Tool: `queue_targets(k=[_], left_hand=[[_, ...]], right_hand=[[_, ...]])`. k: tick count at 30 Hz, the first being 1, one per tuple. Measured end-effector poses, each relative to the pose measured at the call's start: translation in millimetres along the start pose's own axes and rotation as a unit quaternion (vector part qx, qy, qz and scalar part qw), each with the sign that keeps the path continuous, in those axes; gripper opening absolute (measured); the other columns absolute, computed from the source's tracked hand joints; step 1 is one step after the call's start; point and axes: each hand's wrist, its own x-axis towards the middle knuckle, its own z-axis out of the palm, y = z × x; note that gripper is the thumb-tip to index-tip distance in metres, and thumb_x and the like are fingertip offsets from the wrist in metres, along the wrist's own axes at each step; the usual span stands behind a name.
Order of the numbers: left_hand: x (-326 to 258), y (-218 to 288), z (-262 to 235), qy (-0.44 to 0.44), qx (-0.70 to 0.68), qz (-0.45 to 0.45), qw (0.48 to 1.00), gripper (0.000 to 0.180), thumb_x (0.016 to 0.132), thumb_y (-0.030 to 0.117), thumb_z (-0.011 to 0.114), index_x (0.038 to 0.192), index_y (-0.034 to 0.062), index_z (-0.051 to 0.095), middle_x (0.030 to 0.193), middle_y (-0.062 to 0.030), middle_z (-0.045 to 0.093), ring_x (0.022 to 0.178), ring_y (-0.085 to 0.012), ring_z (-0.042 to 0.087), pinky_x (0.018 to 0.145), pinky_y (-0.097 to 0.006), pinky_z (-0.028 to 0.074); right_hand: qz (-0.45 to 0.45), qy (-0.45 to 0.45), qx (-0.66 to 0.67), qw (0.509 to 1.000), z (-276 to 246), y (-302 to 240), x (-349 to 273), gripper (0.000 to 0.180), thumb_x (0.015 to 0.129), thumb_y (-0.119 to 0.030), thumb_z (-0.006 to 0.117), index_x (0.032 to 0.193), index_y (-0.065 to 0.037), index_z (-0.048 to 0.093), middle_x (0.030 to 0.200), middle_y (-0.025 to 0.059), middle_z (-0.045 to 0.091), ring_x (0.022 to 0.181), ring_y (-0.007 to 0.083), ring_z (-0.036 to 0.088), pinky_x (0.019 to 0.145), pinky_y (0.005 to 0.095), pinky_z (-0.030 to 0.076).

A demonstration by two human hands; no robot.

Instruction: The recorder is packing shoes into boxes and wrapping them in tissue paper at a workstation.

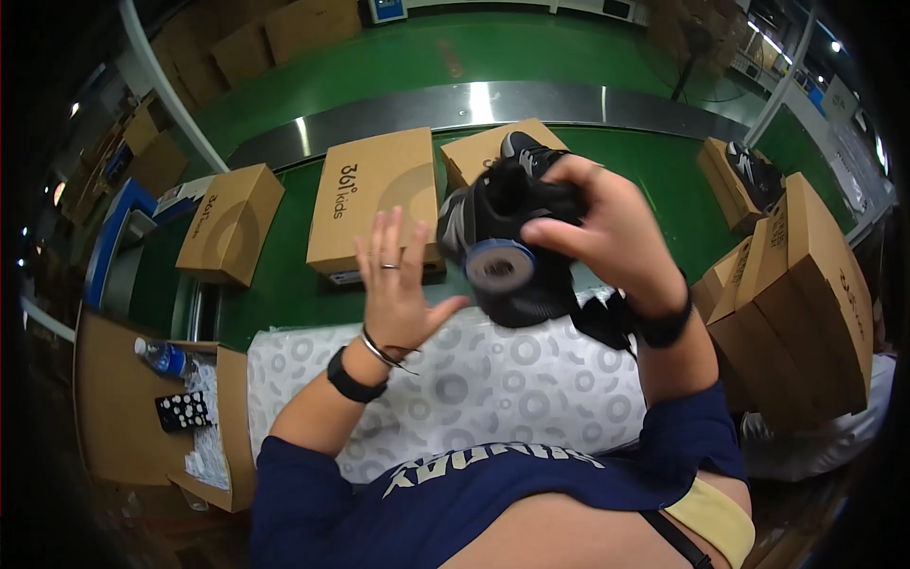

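Head view: dark lettering across a box [374, 194].
Right hand [616, 226] pinches black footwear [542, 211]; left hand [398, 302] spread nearby.

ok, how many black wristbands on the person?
2: the left wristband on the wrist of the open left hand, the right wristband on that of the right hand, which holds a blurred black item. None looks hidden.

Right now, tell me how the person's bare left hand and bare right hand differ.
The bare left hand is open and empty, fingers spread; the bare right hand grips black-and-grey footwear. A thin silver-coloured bangle shows at the left hand's wrist, while none shows at the right hand's. Both wrists wear a black band.
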Motion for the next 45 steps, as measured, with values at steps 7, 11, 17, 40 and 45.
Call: queue_targets(k=[7,11,17,40,45], left_hand=[[-31,56,-35,0.097,-0.329,0.068,0.937,0.072,0.057,0.017,0.079,0.117,0.0005,0.043,0.118,-0.0210,0.046,0.105,-0.0328,0.049,0.088,-0.037,0.041],[-67,70,-60,-0.165,-0.545,-0.256,0.782,0.073,0.056,0.019,0.080,0.118,0.0054,0.044,0.116,-0.0184,0.048,0.099,-0.0304,0.052,0.082,-0.035,0.042],[-82,87,-72,0.050,-0.259,0.156,0.952,0.052,0.061,0.018,0.072,0.108,0.0162,0.050,0.112,-0.0150,0.050,0.095,-0.0298,0.054,0.071,-0.035,0.040],[-250,-20,-109,-0.085,0.086,-0.541,0.832,0.055,0.076,0.032,0.059,0.117,-0.0014,0.044,0.108,-0.0218,0.052,0.103,-0.0304,0.048,0.088,-0.039,0.037],[-285,-32,-109,-0.183,0.338,-0.540,0.749,0.073,0.078,0.046,0.050,0.126,-0.0049,0.031,0.132,-0.0258,0.028,0.126,-0.0367,0.018,0.102,-0.046,0.014]], right_hand=[[-0.073,-0.016,0.360,0.930,0,-65,-85,0.040,0.071,-0.014,0.071,0.101,0.003,0.050,0.090,0.0089,0.059,0.080,0.0119,0.057,0.072,0.0226,0.045],[-0.069,0.027,0.224,0.972,8,-59,-81,0.030,0.084,-0.010,0.051,0.111,0.003,0.052,0.100,0.0091,0.057,0.091,0.0130,0.052,0.081,0.0234,0.040],[0.108,-0.144,0.247,0.952,32,-57,-91,0.017,0.081,-0.004,0.054,0.097,0.003,0.056,0.078,0.0033,0.060,0.073,0.0081,0.057,0.065,0.0208,0.046],[0.301,0.071,0.300,0.902,171,121,-116,0.034,0.080,-0.011,0.059,0.108,0.004,0.050,0.066,0.0000,0.054,0.051,0.0042,0.044,0.047,0.0176,0.035],[0.292,0.158,0.402,0.853,179,144,-111,0.033,0.080,-0.014,0.058,0.108,0.003,0.051,0.073,0.0004,0.053,0.060,0.0051,0.046,0.054,0.0173,0.037]])
